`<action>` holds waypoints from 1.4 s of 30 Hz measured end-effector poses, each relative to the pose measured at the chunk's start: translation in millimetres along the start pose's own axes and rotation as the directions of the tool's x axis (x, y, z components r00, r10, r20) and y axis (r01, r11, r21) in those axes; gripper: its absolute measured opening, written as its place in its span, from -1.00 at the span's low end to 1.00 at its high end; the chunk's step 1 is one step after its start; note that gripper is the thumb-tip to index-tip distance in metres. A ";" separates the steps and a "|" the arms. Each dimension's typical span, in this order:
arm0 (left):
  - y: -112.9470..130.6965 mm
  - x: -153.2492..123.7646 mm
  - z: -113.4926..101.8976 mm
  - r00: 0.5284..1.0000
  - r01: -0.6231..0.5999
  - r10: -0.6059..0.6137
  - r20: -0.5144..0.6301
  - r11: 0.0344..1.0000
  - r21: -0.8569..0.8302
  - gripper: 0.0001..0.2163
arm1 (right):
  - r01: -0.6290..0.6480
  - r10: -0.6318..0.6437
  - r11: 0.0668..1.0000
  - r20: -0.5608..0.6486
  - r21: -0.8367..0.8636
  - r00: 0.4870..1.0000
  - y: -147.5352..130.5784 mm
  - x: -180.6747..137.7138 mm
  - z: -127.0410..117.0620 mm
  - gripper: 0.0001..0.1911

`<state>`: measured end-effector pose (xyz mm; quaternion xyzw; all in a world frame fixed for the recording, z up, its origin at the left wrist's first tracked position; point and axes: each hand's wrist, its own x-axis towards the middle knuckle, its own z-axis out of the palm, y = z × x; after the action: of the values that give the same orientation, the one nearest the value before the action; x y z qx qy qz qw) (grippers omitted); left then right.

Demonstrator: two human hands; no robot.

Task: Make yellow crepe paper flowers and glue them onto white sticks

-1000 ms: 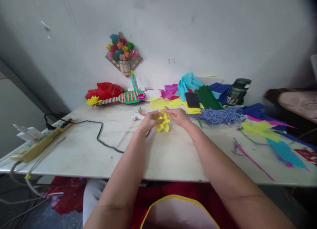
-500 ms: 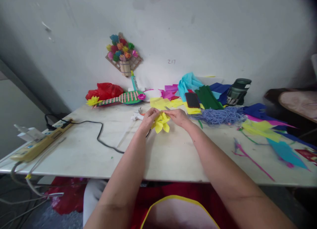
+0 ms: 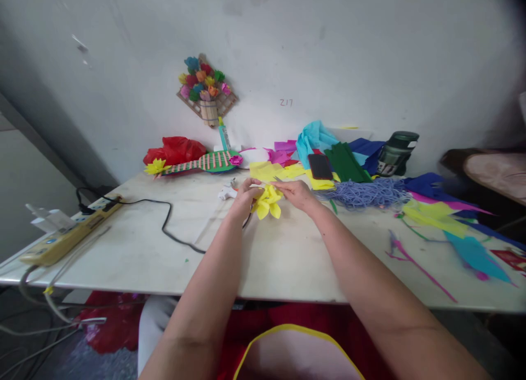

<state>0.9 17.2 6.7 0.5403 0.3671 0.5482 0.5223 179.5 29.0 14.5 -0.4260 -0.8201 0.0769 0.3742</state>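
A yellow paper flower [image 3: 267, 202] is held between my two hands above the table, its petals spread toward me. On its left side my left hand [image 3: 248, 195] is closed on it, fingers curled round its edge. My right hand [image 3: 296, 194] pinches at the flower's upper right petals, with the fingers bent together. A thin pointed grey tip [image 3: 277, 178] shows just above the right fingers; I cannot tell what it belongs to. Beside the left hand lies a white glue gun [image 3: 227, 193], partly hidden, with a black cord running left.
A yellow power strip [image 3: 69, 232] lies at the left. Behind are a green striped paper guitar [image 3: 213, 161], a phone [image 3: 320, 166], coloured paper [image 3: 347, 162] and a dark bottle [image 3: 396, 153]. Purple shredded strands [image 3: 365, 194] and paper pieces [image 3: 476, 254] lie to the right.
The whole view has shifted very slightly. The left fingers have moved a little at the flower's upper edge; both hands stay on the flower in nearly the same place.
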 end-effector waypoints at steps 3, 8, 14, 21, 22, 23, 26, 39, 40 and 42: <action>-1.6 1.7 -1.4 1.000 0.019 -0.019 0.010 1.000 -0.013 -0.69 | -0.005 0.005 1.000 0.007 0.004 1.000 1.2 -0.5 0.0 -0.66; -1.9 2.4 -2.0 0.999 0.001 -0.001 0.034 1.000 -0.003 -0.65 | 0.018 -0.018 1.000 0.009 0.019 1.000 4.3 -0.2 1.3 -0.66; 1.5 1.3 0.9 1.000 -0.002 0.003 -0.015 0.999 0.037 -0.67 | 0.068 -0.068 0.994 -0.004 -0.087 0.998 5.2 2.2 0.5 -0.67; 3.2 3.4 1.9 0.999 0.006 -0.003 -0.054 0.998 0.058 -0.71 | 0.119 -0.124 0.986 -0.038 -0.120 0.992 3.7 2.1 2.0 -0.68; 2.8 3.9 1.9 0.998 0.002 0.002 -0.059 0.998 0.062 -0.72 | 0.116 -0.121 0.985 -0.035 -0.124 0.992 4.1 2.0 2.6 -0.69; 2.5 4.3 1.9 0.998 -0.001 0.005 -0.066 0.998 0.067 -0.73 | 0.112 -0.117 0.986 -0.032 -0.127 0.993 4.6 2.0 3.1 -0.69; 2.1 4.6 2.0 0.996 0.007 0.000 -0.085 0.996 0.086 -0.75 | 0.098 -0.102 0.986 -0.022 -0.134 0.995 6.1 2.1 4.1 -0.70; -2.6 4.4 0.4 0.999 0.039 -0.038 -0.004 0.999 0.028 -0.77 | 0.098 -0.097 0.984 0.015 -0.151 0.995 6.4 3.1 4.6 -0.71; -3.3 4.7 0.3 0.999 0.034 -0.034 0.001 0.999 0.025 -0.78 | 0.103 -0.101 0.984 0.016 -0.149 0.995 6.7 3.2 4.8 -0.71; -3.4 4.6 0.4 1.000 0.023 -0.023 -0.003 1.000 0.021 -0.78 | 0.113 -0.113 0.985 0.008 -0.133 0.994 7.6 3.2 5.2 -0.72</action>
<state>2.5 22.2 4.5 0.5406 0.3797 0.5391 0.5224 179.8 37.1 9.2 -0.4027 -0.8465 0.0005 0.3483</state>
